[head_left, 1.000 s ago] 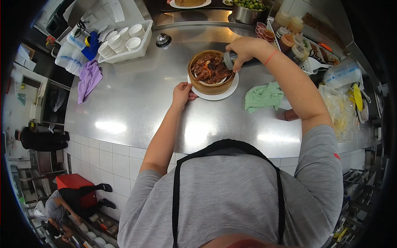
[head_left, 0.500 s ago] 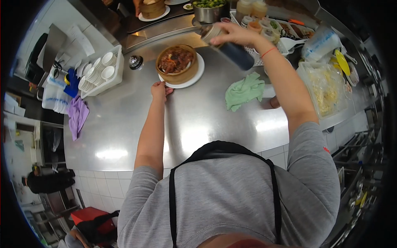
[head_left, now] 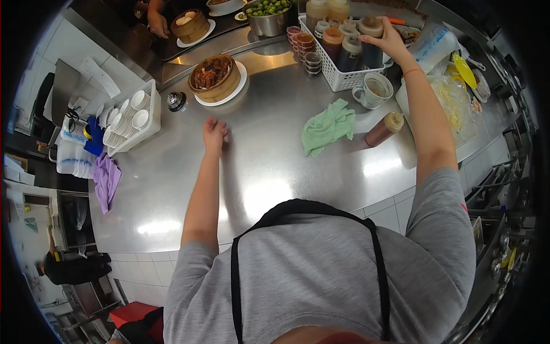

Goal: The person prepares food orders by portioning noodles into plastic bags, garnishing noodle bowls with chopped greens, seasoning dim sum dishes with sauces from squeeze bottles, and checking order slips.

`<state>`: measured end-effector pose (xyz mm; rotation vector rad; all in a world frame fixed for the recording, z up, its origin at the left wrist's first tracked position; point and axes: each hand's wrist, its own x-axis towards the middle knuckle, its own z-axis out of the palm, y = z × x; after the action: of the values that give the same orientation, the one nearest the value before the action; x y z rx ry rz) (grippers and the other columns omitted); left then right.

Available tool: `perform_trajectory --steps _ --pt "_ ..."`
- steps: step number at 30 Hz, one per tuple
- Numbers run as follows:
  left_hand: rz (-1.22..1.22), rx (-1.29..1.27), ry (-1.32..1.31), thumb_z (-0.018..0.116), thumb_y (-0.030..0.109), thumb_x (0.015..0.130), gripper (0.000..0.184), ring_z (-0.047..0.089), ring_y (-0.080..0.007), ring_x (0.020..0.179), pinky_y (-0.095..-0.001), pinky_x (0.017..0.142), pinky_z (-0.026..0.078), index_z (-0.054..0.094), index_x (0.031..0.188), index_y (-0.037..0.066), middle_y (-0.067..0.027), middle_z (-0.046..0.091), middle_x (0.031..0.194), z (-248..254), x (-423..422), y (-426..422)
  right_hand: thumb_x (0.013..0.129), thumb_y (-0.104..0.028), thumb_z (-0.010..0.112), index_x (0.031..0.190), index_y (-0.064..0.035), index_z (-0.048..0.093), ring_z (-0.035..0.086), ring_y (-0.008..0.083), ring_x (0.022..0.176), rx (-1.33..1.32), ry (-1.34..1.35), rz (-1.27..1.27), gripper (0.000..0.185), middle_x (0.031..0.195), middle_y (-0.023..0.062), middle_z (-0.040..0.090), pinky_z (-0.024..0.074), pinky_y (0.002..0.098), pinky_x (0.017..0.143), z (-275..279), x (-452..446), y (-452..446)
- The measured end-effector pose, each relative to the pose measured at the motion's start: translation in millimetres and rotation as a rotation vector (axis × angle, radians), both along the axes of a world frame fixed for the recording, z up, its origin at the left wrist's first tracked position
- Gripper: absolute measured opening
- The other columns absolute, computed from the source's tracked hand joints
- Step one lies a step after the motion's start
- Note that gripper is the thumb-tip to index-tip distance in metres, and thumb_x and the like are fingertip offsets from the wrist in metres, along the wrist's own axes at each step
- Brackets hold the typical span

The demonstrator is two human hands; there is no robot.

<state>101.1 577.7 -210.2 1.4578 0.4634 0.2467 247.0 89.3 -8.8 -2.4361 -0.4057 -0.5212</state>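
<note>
A bamboo steamer (head_left: 220,86) of dark sauced food rests on a white plate (head_left: 242,86) toward the back of the steel counter. My left hand (head_left: 214,135) is just in front of the plate, apart from it, fingers loosely curled and holding nothing. At the back right, my right hand (head_left: 388,41) grips a dark sauce bottle (head_left: 371,53) by its upper part, in the white basket (head_left: 339,80) among other squeeze bottles. A patterned mug (head_left: 372,92) stands in front of the basket, with a brown squeeze bottle (head_left: 385,129) nearer to me.
A green cloth (head_left: 328,126) lies at centre right. The call bell (head_left: 176,101) and a tray of small white dishes (head_left: 150,124) are at left, beside a purple cloth (head_left: 106,182). Across the pass, another person's hand (head_left: 158,26) is near a second steamer (head_left: 191,26).
My right hand has carried the dark bottle from over the steamer to the basket. My left hand has let go of the plate and drawn back. The view has shifted.
</note>
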Motion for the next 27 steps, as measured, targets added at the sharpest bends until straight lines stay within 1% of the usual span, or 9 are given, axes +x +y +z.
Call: perform_trajectory --steps 3,6,10,15,17,21,23,25,27 --pt "-0.068 0.174 -0.168 0.049 -0.002 0.082 0.039 0.056 -0.0161 0.087 -0.0247 0.068 0.046 0.038 0.119 -0.002 -0.0106 0.044 0.113 -9.0 -54.3 -2.8 0.056 -0.041 0.078 0.113 0.0025 0.042 0.053 0.0238 0.103 0.093 -0.022 -0.068 0.081 0.105 0.0194 0.056 0.0406 0.0314 0.087 -22.1 1.3 -18.5" --pt "-0.028 0.243 -0.134 0.048 -0.003 0.083 0.035 0.057 -0.0155 0.087 -0.0238 0.070 0.046 0.040 0.117 -0.002 -0.0101 0.043 0.114 0.1 -105.8 -9.7 0.051 -0.038 0.079 0.114 0.0008 0.044 0.052 0.0294 0.104 -0.167 0.221 -0.081 0.082 0.108 0.0195 0.055 0.0398 0.0333 0.088 -34.6 3.0 -36.0" --pt "-0.001 0.406 -0.150 0.048 -0.001 0.084 0.030 0.057 -0.0143 0.086 -0.0233 0.071 0.046 0.042 0.114 -0.002 -0.0087 0.041 0.116 1.3 -145.4 -6.8 0.053 -0.037 0.079 0.114 0.0005 0.045 0.051 0.0297 0.106 -0.171 0.384 -0.091 0.079 0.113 0.0173 0.054 0.0395 0.0321 0.090 -43.4 -2.3 -33.3" --pt "0.019 0.387 -0.186 0.047 -0.002 0.084 0.027 0.057 -0.0130 0.084 -0.0226 0.070 0.046 0.043 0.111 -0.001 -0.0083 0.039 0.114 1.4 -155.4 -4.0 0.060 -0.036 0.076 0.120 -0.0014 0.042 0.050 0.0290 0.107 -0.182 0.262 -0.037 0.077 0.115 0.0171 0.052 0.0382 0.0324 0.091 -61.8 -6.9 -55.1" --pt "0.024 0.476 -0.173 0.047 -0.002 0.084 0.028 0.057 -0.0132 0.084 -0.0226 0.070 0.046 0.043 0.111 0.000 -0.0088 0.038 0.115 2.0 -159.6 -3.4 0.065 -0.038 0.072 0.124 -0.0036 0.040 0.048 0.0240 0.109 0.084 0.093 -0.092 0.076 0.119 0.0147 0.050 0.0370 0.0335 0.091 -72.4 -28.3 -73.0" --pt "0.111 0.635 -0.189 0.048 -0.003 0.083 0.030 0.057 -0.0137 0.083 -0.0229 0.068 0.046 0.044 0.112 0.002 -0.0101 0.037 0.117 8.9 -180.8 -10.0 0.071 -0.029 0.068 0.129 -0.0078 0.036 0.043 0.0155 0.112 0.478 0.832 0.042 0.069 0.123 0.0036 0.045 0.0341 0.0332 0.093 -43.4 -168.0 -80.1" --pt "0.135 0.648 -0.193 0.048 -0.002 0.083 0.030 0.056 -0.0142 0.082 -0.0232 0.067 0.046 0.044 0.112 0.003 -0.0110 0.037 0.117 5.0 -189.4 -9.5 0.067 -0.022 0.072 0.131 -0.0094 0.034 0.041 0.0141 0.114 0.631 0.746 0.244 0.076 0.126 0.0044 0.042 0.0342 0.0320 0.093 -81.2 -201.2 -81.1" --pt "0.135 0.682 -0.171 0.048 -0.002 0.083 0.030 0.056 -0.0143 0.083 -0.0231 0.066 0.046 0.044 0.112 0.002 -0.0108 0.037 0.117 8.0 -192.5 -10.2 0.063 -0.017 0.076 0.133 -0.0073 0.030 0.038 0.0153 0.116 0.539 0.646 0.182 0.084 0.129 0.0058 0.037 0.0352 0.0323 0.091 -108.1 -212.2 -61.0" --pt "0.157 0.684 -0.161 0.048 -0.003 0.081 0.029 0.055 -0.0143 0.078 -0.0228 0.064 0.045 0.046 0.109 0.003 -0.0105 0.040 0.115 13.8 -190.3 -13.8 0.062 -0.016 0.077 0.127 -0.0029 0.037 0.045 0.0165 0.108 0.656 0.578 0.086 0.077 0.120 0.0069 0.046 0.0376 0.0319 0.088 -101.8 -221.3 -21.2"
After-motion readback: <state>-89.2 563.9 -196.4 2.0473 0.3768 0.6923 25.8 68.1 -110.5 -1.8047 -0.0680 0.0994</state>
